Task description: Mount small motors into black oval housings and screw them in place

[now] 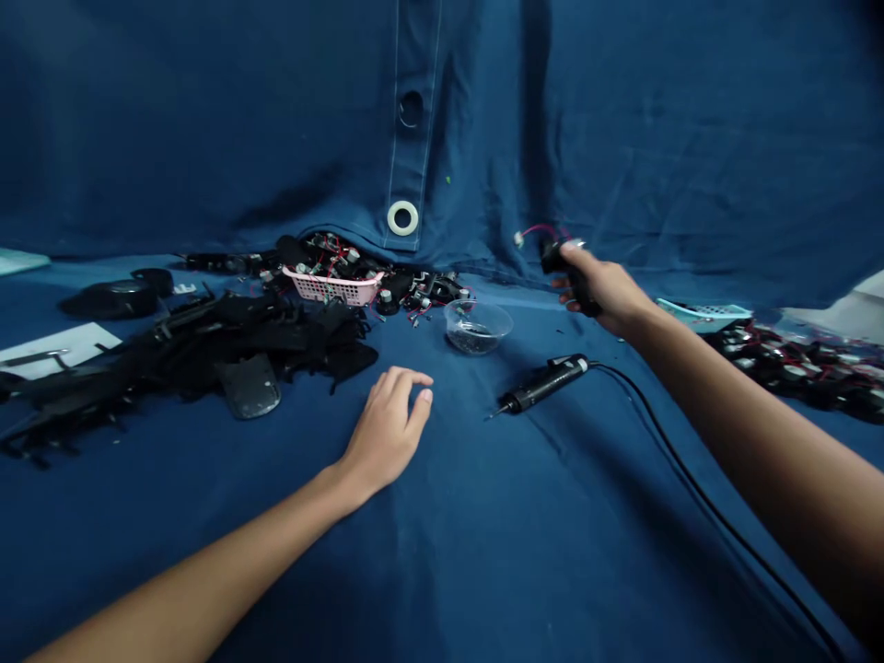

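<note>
My right hand (pixel 599 284) is raised at the right, its fingers wrapped round a black part with red wires (pixel 552 255). A small white connector hangs off the wire's end. Low over the blue cloth, my left hand (pixel 392 425) is empty, with thumb and fingers apart. Between the hands lies a black electric screwdriver (pixel 545 382), its bit pointing left and its cable trailing to the lower right. A clear plastic bowl (pixel 478 328) with small dark bits in it stands behind the screwdriver.
A pink basket (pixel 335 288) heaped with wired black parts stands at the back. Black plastic pieces (pixel 200 354) are piled at left, near a white sheet (pixel 89 343). At right are a light-blue basket (pixel 704 316) and more black wired parts (pixel 801 364). Blue cloth (pixel 635 138) hangs behind.
</note>
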Available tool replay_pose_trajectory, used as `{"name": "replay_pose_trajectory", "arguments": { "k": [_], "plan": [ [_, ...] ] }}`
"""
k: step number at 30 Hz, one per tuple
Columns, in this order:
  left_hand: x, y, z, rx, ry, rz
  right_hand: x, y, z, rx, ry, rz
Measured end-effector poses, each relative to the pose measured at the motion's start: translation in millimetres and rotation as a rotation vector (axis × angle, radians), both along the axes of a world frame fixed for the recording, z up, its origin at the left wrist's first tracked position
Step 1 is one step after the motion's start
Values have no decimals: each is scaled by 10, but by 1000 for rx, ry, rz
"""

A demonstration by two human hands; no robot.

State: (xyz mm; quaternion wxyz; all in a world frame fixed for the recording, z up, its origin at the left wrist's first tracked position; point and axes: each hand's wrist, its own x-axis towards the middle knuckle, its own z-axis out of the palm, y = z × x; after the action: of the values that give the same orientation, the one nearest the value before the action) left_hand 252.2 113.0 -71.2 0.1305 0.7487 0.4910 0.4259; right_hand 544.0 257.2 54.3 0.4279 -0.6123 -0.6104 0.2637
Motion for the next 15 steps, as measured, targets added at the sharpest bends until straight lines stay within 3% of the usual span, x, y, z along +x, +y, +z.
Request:
{"name": "replay_pose_trajectory", "arguments": {
  "k": [4,8,15],
  "plan": [
    [17,7,-25,-86,33,-15,2,672,-263,-207,-199,-89],
    [18,24,-10,-162,23,-20,-125,1160,-548,-287,-275,-68],
    [42,58,-4,-307,2,5,-365,1991,-718,-311,-325,32]
  ]
}}
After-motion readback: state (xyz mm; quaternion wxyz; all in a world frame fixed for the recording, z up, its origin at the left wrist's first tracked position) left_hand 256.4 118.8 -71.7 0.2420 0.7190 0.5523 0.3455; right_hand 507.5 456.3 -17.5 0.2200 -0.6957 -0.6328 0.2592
